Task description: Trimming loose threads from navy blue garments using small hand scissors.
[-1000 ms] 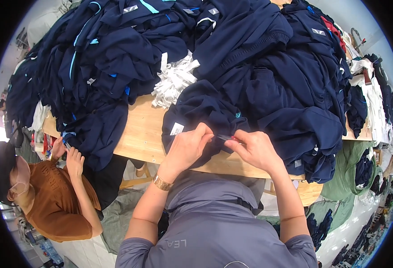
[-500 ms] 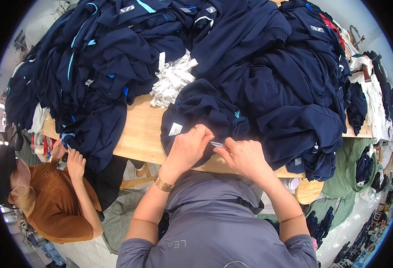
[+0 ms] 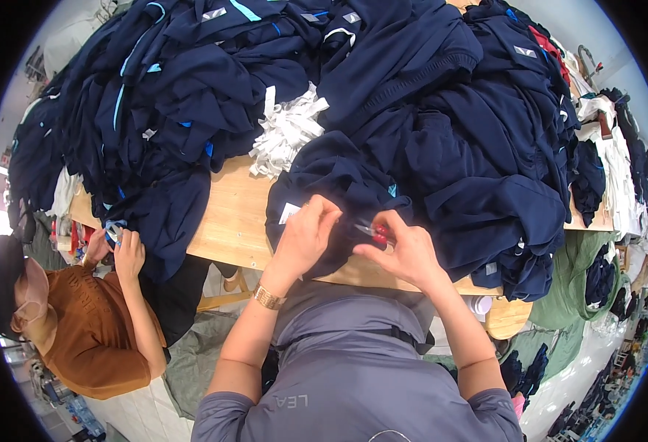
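Okay, my right grip (image 3: 408, 252) clasps red snips (image 3: 380, 235) pointing left toward my left grip (image 3: 303, 234): fingertips pressed together, contents unclear, navy garment (image 3: 336, 168) beneath.

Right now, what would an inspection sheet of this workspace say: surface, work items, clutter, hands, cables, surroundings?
Surface: wooden table, largely covered by dark-blue clothing.
Work items: dark-blue garment with a white label, lying beneath both hands; red-handled snips.
Clutter: heap of white strips beside the garment; large clothing pile beyond.
Hands: right hand holds the snips; left hand is over the garment, any hold too small to tell.
Cables: nothing seen.
Surroundings: co-worker in a brown top at left; green cloth at right.
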Action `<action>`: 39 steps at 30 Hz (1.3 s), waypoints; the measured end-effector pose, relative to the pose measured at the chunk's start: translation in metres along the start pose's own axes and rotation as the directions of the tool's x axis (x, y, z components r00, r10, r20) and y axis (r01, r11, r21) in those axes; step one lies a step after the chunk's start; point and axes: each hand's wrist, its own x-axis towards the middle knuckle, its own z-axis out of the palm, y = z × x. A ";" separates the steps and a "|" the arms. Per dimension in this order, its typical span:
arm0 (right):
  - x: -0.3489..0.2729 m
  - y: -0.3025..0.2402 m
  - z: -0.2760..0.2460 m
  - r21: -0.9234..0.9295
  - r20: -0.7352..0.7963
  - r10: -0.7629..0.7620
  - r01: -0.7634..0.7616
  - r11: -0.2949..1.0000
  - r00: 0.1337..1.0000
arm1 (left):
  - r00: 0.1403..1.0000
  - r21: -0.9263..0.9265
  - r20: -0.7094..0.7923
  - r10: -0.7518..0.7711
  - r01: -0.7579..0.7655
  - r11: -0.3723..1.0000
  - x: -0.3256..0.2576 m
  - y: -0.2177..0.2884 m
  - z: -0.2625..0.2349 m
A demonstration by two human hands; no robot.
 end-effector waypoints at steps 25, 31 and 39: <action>0.019 0.033 -0.013 0.987 0.146 0.248 -0.157 0.024 0.958 | 0.840 -0.953 -0.201 -0.504 -0.049 0.298 0.011 0.047 0.004; 0.013 0.041 -0.001 0.983 0.117 0.220 -0.081 -0.164 0.968 | 0.924 -0.692 -0.115 -0.364 0.188 0.697 -0.009 0.040 0.011; 0.007 0.009 -0.028 0.993 0.039 0.116 -0.026 -0.112 0.992 | 0.691 -0.936 0.286 -0.664 0.350 -0.039 -0.021 0.023 0.021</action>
